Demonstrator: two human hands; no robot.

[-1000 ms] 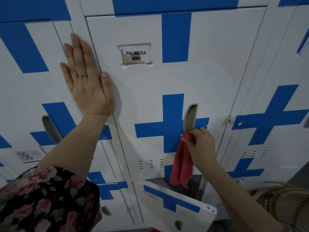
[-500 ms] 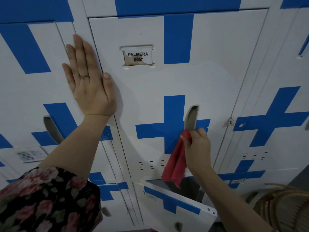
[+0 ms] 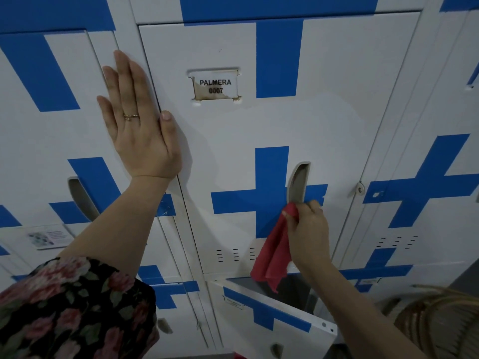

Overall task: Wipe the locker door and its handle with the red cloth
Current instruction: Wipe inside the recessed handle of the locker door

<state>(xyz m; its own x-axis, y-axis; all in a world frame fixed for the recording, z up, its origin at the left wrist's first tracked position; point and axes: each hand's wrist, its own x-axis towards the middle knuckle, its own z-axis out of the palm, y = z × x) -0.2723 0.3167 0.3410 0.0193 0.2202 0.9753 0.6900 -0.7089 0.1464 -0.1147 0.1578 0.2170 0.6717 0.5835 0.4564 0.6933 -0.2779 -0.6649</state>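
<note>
Two hands: left hand (image 3: 141, 125) flat and empty beside door (image 3: 324, 120); right hand (image 3: 308, 231) clenched on one red cloth (image 3: 274, 257), pressed at bottom of one handle (image 3: 298, 183).

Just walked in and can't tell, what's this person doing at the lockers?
A person is cleaning a white metal locker door with a blue cross, labelled PALMERA 0007. The right hand holds a red cloth at the lower end of the recessed grey handle. The left hand is pressed flat against the lockers, across the door's left edge. Below, another locker door hangs open.
</note>
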